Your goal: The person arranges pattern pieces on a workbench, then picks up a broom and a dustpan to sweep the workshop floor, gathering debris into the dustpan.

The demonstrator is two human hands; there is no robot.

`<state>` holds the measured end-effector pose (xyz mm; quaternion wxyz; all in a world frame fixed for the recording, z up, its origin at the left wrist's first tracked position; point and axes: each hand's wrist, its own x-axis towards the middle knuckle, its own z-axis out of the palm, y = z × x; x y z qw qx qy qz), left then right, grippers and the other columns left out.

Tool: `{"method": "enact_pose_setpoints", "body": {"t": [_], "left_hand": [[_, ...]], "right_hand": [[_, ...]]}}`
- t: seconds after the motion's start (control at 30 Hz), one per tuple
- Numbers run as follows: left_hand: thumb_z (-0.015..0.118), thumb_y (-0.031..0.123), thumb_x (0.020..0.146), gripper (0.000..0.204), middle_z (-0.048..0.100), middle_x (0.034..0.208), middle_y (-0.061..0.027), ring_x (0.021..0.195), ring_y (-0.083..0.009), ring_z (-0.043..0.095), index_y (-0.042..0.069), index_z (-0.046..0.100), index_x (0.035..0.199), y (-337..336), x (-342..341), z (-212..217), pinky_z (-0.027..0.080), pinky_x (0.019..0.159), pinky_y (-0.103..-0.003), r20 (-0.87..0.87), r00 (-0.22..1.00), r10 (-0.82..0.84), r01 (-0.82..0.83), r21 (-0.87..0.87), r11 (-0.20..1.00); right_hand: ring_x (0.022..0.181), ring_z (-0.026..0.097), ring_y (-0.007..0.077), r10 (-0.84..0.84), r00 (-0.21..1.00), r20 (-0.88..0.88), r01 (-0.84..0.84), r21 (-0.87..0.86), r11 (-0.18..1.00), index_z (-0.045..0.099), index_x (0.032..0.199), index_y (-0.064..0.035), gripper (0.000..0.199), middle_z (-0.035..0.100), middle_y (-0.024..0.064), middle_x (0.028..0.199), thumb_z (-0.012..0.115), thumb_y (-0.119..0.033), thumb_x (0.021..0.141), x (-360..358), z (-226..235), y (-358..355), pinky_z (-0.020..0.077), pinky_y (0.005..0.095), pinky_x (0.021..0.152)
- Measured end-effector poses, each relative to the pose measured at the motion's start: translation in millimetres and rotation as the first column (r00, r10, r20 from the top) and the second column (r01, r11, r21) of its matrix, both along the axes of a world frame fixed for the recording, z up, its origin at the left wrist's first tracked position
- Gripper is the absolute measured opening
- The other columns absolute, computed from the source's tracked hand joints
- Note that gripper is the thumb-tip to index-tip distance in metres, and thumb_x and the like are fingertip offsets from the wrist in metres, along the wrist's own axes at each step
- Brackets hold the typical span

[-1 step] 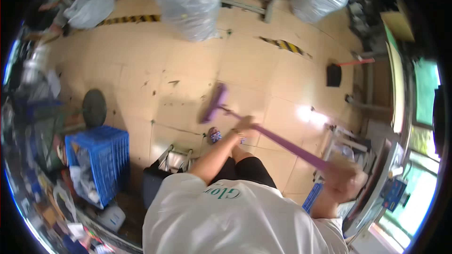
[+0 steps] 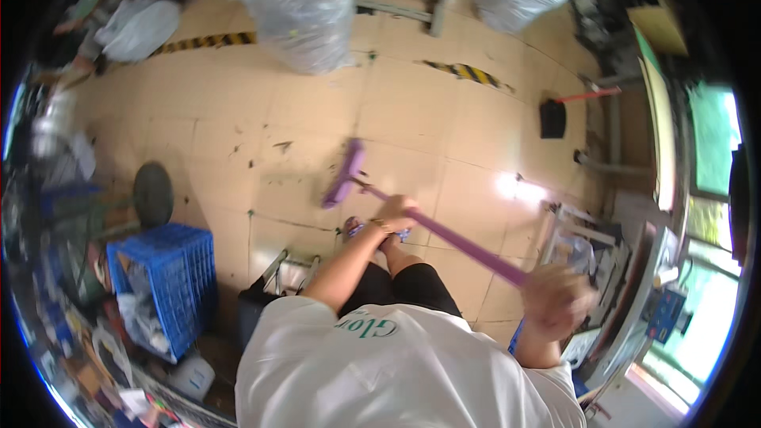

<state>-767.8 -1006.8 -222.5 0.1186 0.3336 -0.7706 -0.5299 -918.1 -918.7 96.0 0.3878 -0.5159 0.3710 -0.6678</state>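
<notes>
A purple broom [image 2: 468, 250] slants across in front of me, from my right side down to its head [image 2: 346, 173] on the tiled floor. Lower on the handle, my left hand [image 2: 395, 212] is closed round it, a bracelet at the wrist. My right hand [image 2: 558, 299], smeared by motion, grips the upper end. Dark scraps [image 2: 282, 146] lie on the floor to the left of the broom head. Just below the left hand, my feet in patterned footwear [image 2: 353, 226] show in part.
Left stands a blue plastic crate [image 2: 190, 293] holding bags, beside a dark round disc [image 2: 153, 194]. Large plastic bags [image 2: 297, 16] sit at the far side near striped floor tape [image 2: 468, 72]. A black dustpan [image 2: 552, 120] with a red handle rests far right. A chair [image 2: 258, 305] is close at my left.
The whole view has shifted slightly. Both hands and the broom have moved a little to the left, and more of my right foot shows.
</notes>
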Motion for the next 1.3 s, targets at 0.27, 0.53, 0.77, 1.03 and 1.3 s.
{"method": "enact_pose_setpoints", "body": {"t": [0.27,0.53,0.77,1.03,1.3], "left_hand": [[0.057,0.014,0.063,0.019,0.051,0.051,-0.0151,0.049,-0.0292,0.052,0.002,0.05,0.051,-32.0,-36.9,1.5,0.04,0.047,-0.034,0.011,0.982,0.189,-0.184,-0.17,0.968],[0.063,0.025,0.069,0.036,0.044,0.053,-0.011,0.052,-0.0278,0.045,0.005,0.04,0.05,-34.8,-322.6,107.8,0.034,0.055,-0.036,-0.431,0.88,-0.2,0.076,-0.286,0.955],[0.063,0.014,0.068,0.024,0.048,0.059,-0.0105,0.061,-0.0255,0.05,0.003,0.044,0.057,-168.3,-509.3,29.1,0.039,0.06,-0.033,-0.407,0.905,0.123,-0.188,-0.121,0.975],[0.057,0.023,0.075,0.027,0.047,0.063,-0.0124,0.06,-0.0264,0.05,0.002,0.047,0.062,-228.6,-528.1,-9.9,0.04,0.057,-0.035,-0.292,0.94,0.177,-0.246,-0.222,0.944],[0.051,0.027,0.081,0.044,0.046,0.042,-0.0145,0.035,-0.0224,0.044,0.003,0.046,0.044,-226.5,-443.4,38.1,0.037,0.04,-0.032,-0.043,0.999,0.016,-0.026,-0.232,0.972]], "right_hand": [[0.032,0.034,0.0175,-0.082,0.986,0.144,0.071,0.077,0.995,0.031,0.044,-0.0053,0.037,0.033,0.0037,0.039,0.045,-0.018,0.076,-60.3,-19.3,7.4,0.0294,0.0287,0.034],[0.026,0.033,0.0073,0.059,0.967,-0.249,-0.133,-0.293,0.947,0.039,0.043,-0.01,0.041,0.034,-0.0038,0.036,0.064,-0.024,0.074,-229.7,93.6,47.1,0.0259,0.0221,0.026],[0.038,0.041,0.0204,0.297,0.593,-0.749,-0.286,0.149,0.947,0.038,0.045,-0.0085,0.031,0.037,0.0033,0.043,0.059,-0.011,0.068,-312.2,-11.3,-111.1,0.0311,0.031,0.039],[0.037,0.04,0.0204,0.391,0.716,-0.579,-0.417,0.096,0.904,0.039,0.045,-0.0065,0.027,0.037,0.0043,0.04,0.056,-0.002,0.065,-408.5,-22.4,-208.4,0.0279,0.0313,0.038],[0.033,0.038,0.0158,-0.05,0.993,0.109,0.041,0.084,0.996,0.034,0.05,-0.0062,0.033,0.036,0.0048,0.04,0.038,-0.012,0.083,-476.7,5.3,-194.3,0.0346,0.0278,0.037]]}}
